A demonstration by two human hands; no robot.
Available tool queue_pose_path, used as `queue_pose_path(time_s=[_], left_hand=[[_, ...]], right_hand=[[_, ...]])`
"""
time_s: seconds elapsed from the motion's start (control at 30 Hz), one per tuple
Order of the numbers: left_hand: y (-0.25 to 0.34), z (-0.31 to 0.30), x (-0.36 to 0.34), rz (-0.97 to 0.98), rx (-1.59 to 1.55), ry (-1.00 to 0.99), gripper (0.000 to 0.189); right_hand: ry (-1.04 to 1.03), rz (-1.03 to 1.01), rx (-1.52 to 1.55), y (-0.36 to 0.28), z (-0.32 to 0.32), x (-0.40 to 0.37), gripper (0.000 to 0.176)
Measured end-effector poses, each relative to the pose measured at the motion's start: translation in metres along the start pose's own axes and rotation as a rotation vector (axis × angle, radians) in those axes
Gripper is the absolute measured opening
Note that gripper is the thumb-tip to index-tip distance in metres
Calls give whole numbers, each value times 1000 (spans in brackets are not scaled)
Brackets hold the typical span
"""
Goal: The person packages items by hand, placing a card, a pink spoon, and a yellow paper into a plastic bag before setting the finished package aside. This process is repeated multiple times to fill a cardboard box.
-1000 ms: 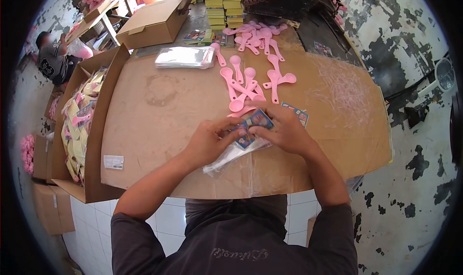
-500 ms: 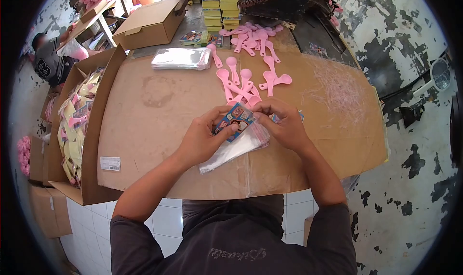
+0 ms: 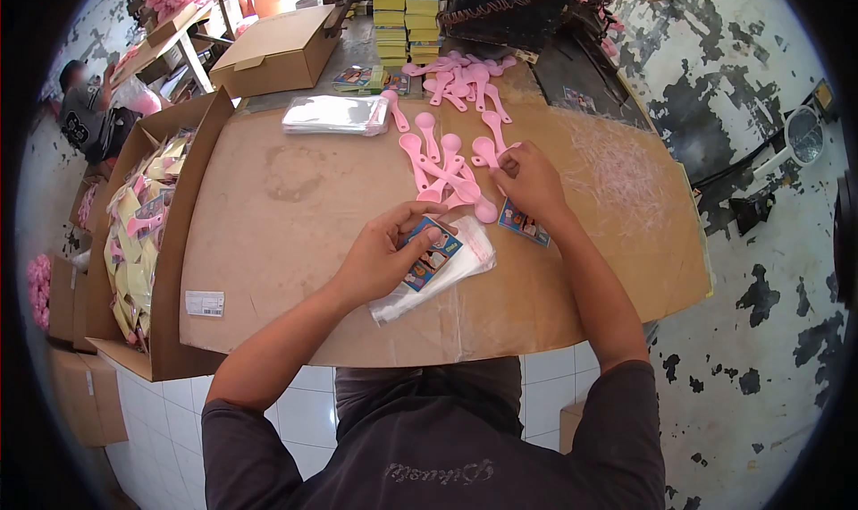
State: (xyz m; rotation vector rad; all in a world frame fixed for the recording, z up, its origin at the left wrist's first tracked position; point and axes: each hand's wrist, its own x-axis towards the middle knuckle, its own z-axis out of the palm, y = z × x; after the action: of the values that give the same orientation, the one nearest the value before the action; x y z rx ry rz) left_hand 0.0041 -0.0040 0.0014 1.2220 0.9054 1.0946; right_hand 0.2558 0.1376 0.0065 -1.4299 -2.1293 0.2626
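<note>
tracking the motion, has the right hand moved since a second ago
Yes: the right hand left the card, reaching up toward the pink spoons.

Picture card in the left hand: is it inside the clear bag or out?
Mostly inside: the picture card lies within the clear bag pinched by the left hand. Whether an edge sticks out, cannot tell.

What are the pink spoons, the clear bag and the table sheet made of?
The pink spoons: likely moulded plastic, smooth with a slight sheen, uniform colour.
The clear bag, held by the left hand: thin plastic film, glossy, see-through, wrinkled.
The table sheet: cardboard by its look, brown, matt, stained.
</note>
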Motion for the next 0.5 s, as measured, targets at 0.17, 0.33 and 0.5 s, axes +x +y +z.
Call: queue_pose_path(time_s=[0.17,0.33,0.5], left_hand=[[8,-11,3,12,-66,9,33],[2,-8,3,23,2,47,33],[-2,-5,4,41,29,75,33]], right_hand=[[-101,-18,465,-3,-26,-8,21],[-233,-226,648,-24,-50,-31,22],[-255,-295,567,-34,-57,-37,22]])
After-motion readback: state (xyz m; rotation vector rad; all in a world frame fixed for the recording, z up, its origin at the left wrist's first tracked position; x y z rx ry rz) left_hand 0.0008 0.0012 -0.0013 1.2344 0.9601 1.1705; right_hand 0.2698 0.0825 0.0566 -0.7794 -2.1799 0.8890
